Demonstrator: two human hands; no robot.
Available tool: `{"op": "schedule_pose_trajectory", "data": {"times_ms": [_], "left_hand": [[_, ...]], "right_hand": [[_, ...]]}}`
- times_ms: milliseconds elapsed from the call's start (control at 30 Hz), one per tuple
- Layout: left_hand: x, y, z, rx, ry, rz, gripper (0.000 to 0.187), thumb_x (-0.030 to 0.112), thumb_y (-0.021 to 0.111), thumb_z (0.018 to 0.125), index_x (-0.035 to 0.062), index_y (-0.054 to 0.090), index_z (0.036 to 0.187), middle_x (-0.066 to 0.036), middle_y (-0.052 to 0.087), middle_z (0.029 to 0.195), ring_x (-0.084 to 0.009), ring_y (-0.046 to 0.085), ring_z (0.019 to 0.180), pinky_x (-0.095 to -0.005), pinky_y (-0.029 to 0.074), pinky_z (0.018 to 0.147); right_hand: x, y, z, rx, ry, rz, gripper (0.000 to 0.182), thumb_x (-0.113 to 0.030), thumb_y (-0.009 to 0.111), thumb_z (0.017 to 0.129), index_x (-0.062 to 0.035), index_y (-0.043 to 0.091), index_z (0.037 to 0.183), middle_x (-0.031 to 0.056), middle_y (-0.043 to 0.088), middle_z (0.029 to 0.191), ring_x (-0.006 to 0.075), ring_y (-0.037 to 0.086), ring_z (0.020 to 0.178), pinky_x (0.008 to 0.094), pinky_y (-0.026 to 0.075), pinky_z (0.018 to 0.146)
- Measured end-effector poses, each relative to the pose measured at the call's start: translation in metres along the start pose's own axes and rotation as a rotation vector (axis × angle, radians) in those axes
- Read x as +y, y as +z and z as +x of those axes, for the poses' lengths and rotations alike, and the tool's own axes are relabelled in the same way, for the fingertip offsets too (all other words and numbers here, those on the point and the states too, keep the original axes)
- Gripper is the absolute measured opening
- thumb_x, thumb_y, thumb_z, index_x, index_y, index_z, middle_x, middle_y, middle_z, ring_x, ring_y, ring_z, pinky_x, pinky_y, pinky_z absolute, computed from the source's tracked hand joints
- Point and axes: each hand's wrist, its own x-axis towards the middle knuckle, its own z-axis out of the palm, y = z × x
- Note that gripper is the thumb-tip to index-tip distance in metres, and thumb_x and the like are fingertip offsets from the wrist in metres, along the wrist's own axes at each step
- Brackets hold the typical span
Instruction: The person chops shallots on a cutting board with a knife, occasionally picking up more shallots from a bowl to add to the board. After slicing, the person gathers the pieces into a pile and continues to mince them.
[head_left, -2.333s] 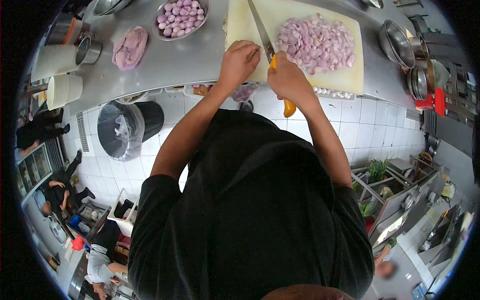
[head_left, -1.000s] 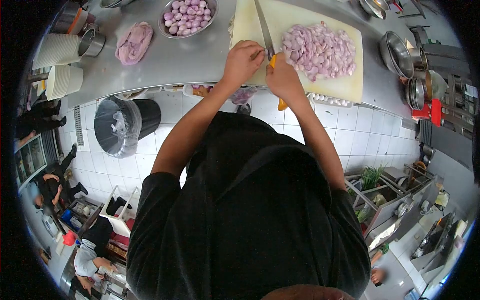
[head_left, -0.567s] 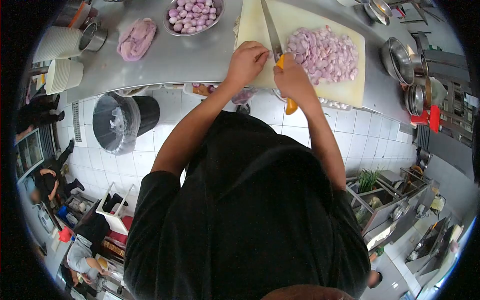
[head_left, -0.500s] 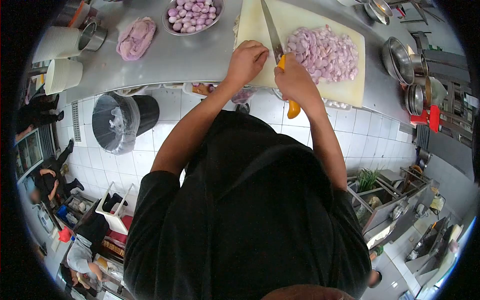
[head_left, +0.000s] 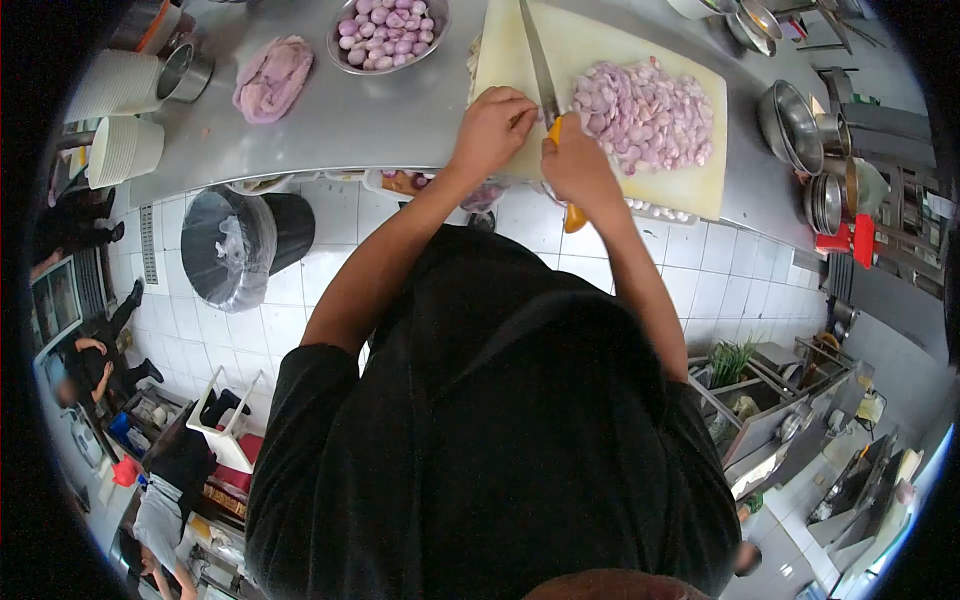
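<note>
My right hand [head_left: 580,168] is wrapped round the yellow handle of a long knife [head_left: 540,62], whose blade points away across a pale cutting board [head_left: 505,50]. Close to the blade's left side, my left hand [head_left: 494,130] rests at the board's near left part, fingers curled and pressed together; what they hold, if anything, is too small to name. Right of the knife lies a wide pile of sliced shallots [head_left: 645,115]. A metal bowl [head_left: 334,50] of whole peeled shallots stands to the left of the board.
On the steel counter [head_left: 400,115] are a pinkish cloth [head_left: 272,80], white stacked containers [head_left: 128,152] and, at right, metal bowls [head_left: 790,125]. A lined bin [head_left: 225,250] stands on the floor at left. Several people are at the far left, one seen by a grey shirt [head_left: 160,520].
The knife and my right hand have shifted slightly left, nearer my left hand. The view has moved a little. My left hand keeps its curled shape.
</note>
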Motion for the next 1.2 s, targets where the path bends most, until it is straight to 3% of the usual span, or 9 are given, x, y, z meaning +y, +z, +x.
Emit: {"op": "schedule_pose_trajectory", "data": {"times_ms": [100, 233, 367, 567, 867, 967, 1067, 1167, 1200], "left_hand": [[0.001, 0.001, 0.000, -0.007, 0.018, 0.014, 0.013, 0.009, 0.071, 0.083, 0.0028, 0.074, 0.095, -0.011, 0.071, 0.095, -0.0307, 0.067, 0.088, -0.0377, 0.054, 0.079], [0.003, 0.001, 0.001, -0.009, -0.010, -0.010, 0.013, 0.009, 0.072, 0.083, 0.0027, 0.074, 0.094, -0.011, 0.071, 0.095, -0.0307, 0.067, 0.088, -0.0378, 0.054, 0.081], [0.005, -0.003, 0.001, -0.017, 0.011, 0.024, 0.014, 0.008, 0.072, 0.083, 0.0028, 0.074, 0.095, -0.011, 0.071, 0.096, -0.0308, 0.067, 0.088, -0.0379, 0.053, 0.082], [0.002, -0.001, 0.001, 0.015, 0.015, 0.002, 0.013, 0.008, 0.073, 0.082, 0.0021, 0.074, 0.094, -0.011, 0.071, 0.094, -0.0309, 0.066, 0.087, -0.0383, 0.054, 0.080], [0.006, -0.004, 0.001, 0.013, 0.040, 0.011, 0.011, 0.005, 0.072, 0.082, 0.0022, 0.074, 0.093, -0.011, 0.070, 0.093, -0.0311, 0.066, 0.088, -0.0391, 0.053, 0.078], [0.004, 0.000, 0.000, 0.006, 0.003, 0.014, 0.011, 0.006, 0.072, 0.083, 0.0023, 0.074, 0.093, -0.010, 0.070, 0.094, -0.0312, 0.066, 0.089, -0.0390, 0.053, 0.080], [0.003, 0.001, -0.001, 0.021, -0.014, 0.003, 0.012, 0.008, 0.071, 0.083, 0.0023, 0.074, 0.093, -0.010, 0.071, 0.095, -0.0311, 0.066, 0.089, -0.0387, 0.053, 0.082], [0.002, 0.001, 0.000, 0.028, 0.014, 0.027, 0.013, 0.009, 0.071, 0.083, 0.0025, 0.074, 0.093, -0.010, 0.071, 0.095, -0.0308, 0.066, 0.090, -0.0385, 0.053, 0.082], [0.003, 0.002, 0.001, 0.022, 0.009, 0.024, 0.013, 0.009, 0.071, 0.083, 0.0025, 0.074, 0.093, -0.010, 0.071, 0.095, -0.0307, 0.066, 0.090, -0.0385, 0.053, 0.082]], "right_hand": [[-0.043, -0.045, -0.013, -0.203, 0.223, 0.171, 0.028, -0.012, 0.052, 0.091, 0.0093, 0.042, 0.107, 0.0357, 0.065, 0.083, 0.0521, 0.066, 0.085, 0.0574, 0.052, 0.080], [0.019, 0.024, 0.006, 0.137, -0.152, -0.060, 0.025, -0.015, 0.052, 0.095, 0.0066, 0.042, 0.102, 0.0315, 0.063, 0.077, 0.0396, 0.065, 0.053, 0.0469, 0.053, 0.051], [-0.034, -0.036, -0.010, -0.152, 0.165, 0.159, 0.025, -0.015, 0.051, 0.095, 0.0061, 0.042, 0.104, 0.0319, 0.064, 0.077, 0.0401, 0.066, 0.055, 0.0493, 0.053, 0.052], [0.002, 0.013, 0.005, 0.036, -0.032, -0.036, 0.026, -0.014, 0.050, 0.096, 0.0083, 0.042, 0.106, 0.0294, 0.065, 0.079, 0.0373, 0.067, 0.054, 0.0458, 0.053, 0.049], [-0.038, -0.040, -0.010, -0.192, 0.183, 0.096, 0.027, -0.015, 0.050, 0.096, 0.0094, 0.043, 0.107, 0.0242, 0.064, 0.074, 0.0326, 0.067, 0.054, 0.0428, 0.054, 0.049], [-0.008, -0.002, 0.000, -0.046, 0.035, 0.018, 0.025, -0.014, 0.050, 0.096, 0.0084, 0.042, 0.106, 0.0249, 0.064, 0.071, 0.0345, 0.067, 0.054, 0.0450, 0.054, 0.051], [-0.008, 0.010, 0.003, -0.049, 0.072, 0.040, 0.031, -0.012, 0.052, 0.090, 0.0088, 0.040, 0.110, 0.0363, 0.065, 0.086, 0.0516, 0.066, 0.086, 0.0565, 0.052, 0.079], [0.004, 0.020, 0.005, 0.063, -0.078, -0.036, 0.024, -0.013, 0.049, 0.095, 0.0066, 0.040, 0.105, 0.0285, 0.064, 0.071, 0.0398, 0.066, 0.055, 0.0490, 0.053, 0.054], [0.008, 0.020, 0.006, 0.048, -0.059, -0.033, 0.024, -0.014, 0.049, 0.095, 0.0067, 0.040, 0.105, 0.0283, 0.064, 0.072, 0.0393, 0.065, 0.055, 0.0484, 0.053, 0.053]]}}
